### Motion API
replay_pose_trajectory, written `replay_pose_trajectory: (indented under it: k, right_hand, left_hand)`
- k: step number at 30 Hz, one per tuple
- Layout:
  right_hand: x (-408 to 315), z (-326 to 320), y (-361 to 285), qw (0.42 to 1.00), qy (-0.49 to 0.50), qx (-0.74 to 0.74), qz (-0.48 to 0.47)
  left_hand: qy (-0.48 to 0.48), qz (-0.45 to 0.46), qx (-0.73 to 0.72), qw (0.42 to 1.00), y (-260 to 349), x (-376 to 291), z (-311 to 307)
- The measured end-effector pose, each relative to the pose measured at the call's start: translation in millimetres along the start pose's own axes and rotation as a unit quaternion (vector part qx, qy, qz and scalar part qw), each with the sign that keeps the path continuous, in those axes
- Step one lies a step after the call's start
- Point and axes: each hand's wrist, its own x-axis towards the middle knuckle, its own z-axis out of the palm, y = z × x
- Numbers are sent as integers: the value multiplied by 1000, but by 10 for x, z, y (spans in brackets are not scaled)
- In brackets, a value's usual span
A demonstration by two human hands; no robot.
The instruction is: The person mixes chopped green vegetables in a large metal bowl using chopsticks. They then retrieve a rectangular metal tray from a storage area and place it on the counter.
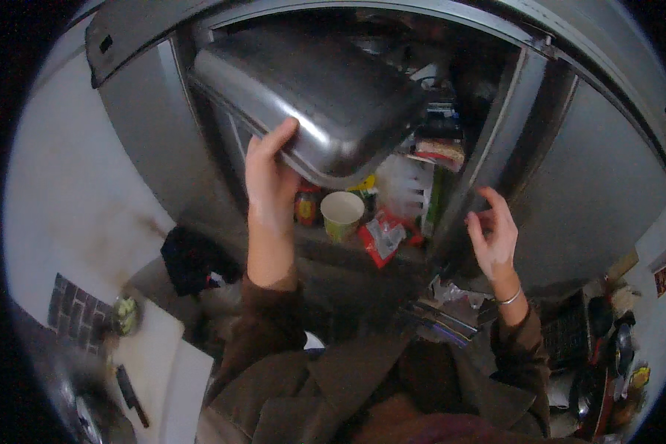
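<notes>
My left hand [273, 175] grips the rim of a large metal pan [316, 105], tilted and bottom outward, in front of an open metal cabinet. My right hand [494, 227] is raised by the cabinet's right door post, fingers apart and holding nothing. Below the pan, on the cabinet shelf, stand a pale green paper cup [342, 213] and a jar with a red lid [307, 206]. A red and clear plastic packet [386, 236] lies to the right of the cup. The pan hides much of the cabinet's inside.
A cutting board [150, 344] with a dark-handled knife [132, 395] is at lower left, near a container of green food [126, 315]. Stacked packages [441, 144] fill the cabinet's right side. Pans and other kitchenware [621, 349] crowd the lower right. Metal door panels flank the opening.
</notes>
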Motion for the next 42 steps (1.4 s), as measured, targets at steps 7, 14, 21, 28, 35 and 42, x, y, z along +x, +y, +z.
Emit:
replay_pose_trajectory:
  k: [7, 14, 21, 28, 35, 42]
  right_hand:
    - [-598, -361, -282, 992, -27, -26, -119]
    - [-1352, -316, -405, 921, -93, 105, -363]
    - [-2658, 147, -835, 865, -287, 410, 39]
    - [-3801, 101, -1482, 621, -451, 561, 309]
    - [-3893, 84, -1431, 473, -575, 585, 323]
    - [-3590, 227, -1228, 327, -674, 582, 316]
  left_hand:
    - [-55, 15, 4, 998, 390, -1578, -18]
    - [49, -25, 201, 978, 823, -3704, 750]
    - [170, 42, 334, 926, 1331, -4295, 849]
    - [434, 265, 601, 616, 2276, -6141, 160]
    - [662, 190, 563, 457, 1723, -7718, 400]
    - [689, 226, 524, 447, 963, -7534, 1442]
